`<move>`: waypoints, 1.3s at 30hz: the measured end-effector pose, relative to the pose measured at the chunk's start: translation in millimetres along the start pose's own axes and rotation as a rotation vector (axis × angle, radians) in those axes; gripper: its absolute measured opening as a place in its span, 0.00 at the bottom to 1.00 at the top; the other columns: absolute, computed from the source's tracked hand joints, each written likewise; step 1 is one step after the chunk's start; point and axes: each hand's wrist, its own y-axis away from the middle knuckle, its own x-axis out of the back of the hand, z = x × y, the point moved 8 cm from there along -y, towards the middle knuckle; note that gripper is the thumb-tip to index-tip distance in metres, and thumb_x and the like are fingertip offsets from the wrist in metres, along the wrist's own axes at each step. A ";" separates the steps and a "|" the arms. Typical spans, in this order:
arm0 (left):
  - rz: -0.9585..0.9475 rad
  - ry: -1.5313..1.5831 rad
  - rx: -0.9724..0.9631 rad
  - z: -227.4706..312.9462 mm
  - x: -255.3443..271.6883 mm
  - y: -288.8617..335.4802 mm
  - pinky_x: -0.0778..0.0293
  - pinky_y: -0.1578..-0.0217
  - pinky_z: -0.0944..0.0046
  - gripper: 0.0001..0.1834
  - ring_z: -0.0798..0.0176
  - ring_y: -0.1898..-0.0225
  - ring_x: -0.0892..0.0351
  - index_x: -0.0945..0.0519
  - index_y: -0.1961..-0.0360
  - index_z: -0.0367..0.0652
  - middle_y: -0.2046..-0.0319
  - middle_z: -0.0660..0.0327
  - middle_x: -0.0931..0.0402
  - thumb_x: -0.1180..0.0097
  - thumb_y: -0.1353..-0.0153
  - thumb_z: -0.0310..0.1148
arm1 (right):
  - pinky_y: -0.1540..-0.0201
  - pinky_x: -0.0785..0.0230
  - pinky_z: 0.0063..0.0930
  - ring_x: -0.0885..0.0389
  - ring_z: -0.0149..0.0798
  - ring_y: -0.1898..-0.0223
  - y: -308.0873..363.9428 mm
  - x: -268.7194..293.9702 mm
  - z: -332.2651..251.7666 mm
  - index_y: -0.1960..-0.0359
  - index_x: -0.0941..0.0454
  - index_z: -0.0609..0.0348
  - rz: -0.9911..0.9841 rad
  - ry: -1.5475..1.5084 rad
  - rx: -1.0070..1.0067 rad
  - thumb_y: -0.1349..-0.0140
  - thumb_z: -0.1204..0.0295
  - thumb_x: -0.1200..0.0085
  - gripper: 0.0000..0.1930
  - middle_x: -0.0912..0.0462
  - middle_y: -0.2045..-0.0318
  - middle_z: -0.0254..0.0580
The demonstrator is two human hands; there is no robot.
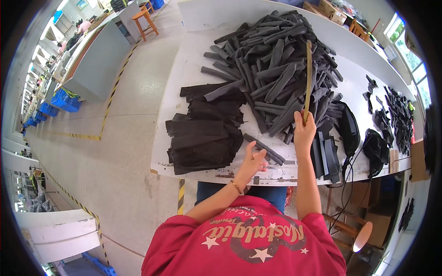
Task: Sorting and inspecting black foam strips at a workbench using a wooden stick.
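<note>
My right hand (304,129) is closed around the lower end of a long, thin tan stick (309,78), which points away over a heap of dark grey fabric tubes (276,60). My left hand (251,164) is near the table's front edge with its fingers apart, holding nothing that I can see. Just beyond its fingertips a single dark fabric tube (266,149) lies slantwise on the white table (184,60); whether they touch is unclear. Flattened black fabric pieces (200,138) are stacked in overlapping layers to the left of this hand.
Right of my right forearm lie flat dark strips (326,154) and two black pouch-like items (348,129) with cords hanging over the edge. Farther right is another pile of dark pieces (399,117). A raised white board (359,64) borders the back. A wooden stool (362,236) stands below.
</note>
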 end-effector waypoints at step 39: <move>0.179 -1.397 -0.865 259.4 48.8 -153.6 0.30 0.53 0.58 0.04 0.48 0.56 0.28 0.19 0.77 0.45 0.68 0.56 0.24 0.37 0.58 0.29 | 0.74 0.44 0.21 0.44 0.27 0.80 -47.0 -27.2 46.5 0.37 0.36 0.48 -0.802 0.363 -0.106 0.46 0.70 0.39 0.33 0.44 0.84 0.34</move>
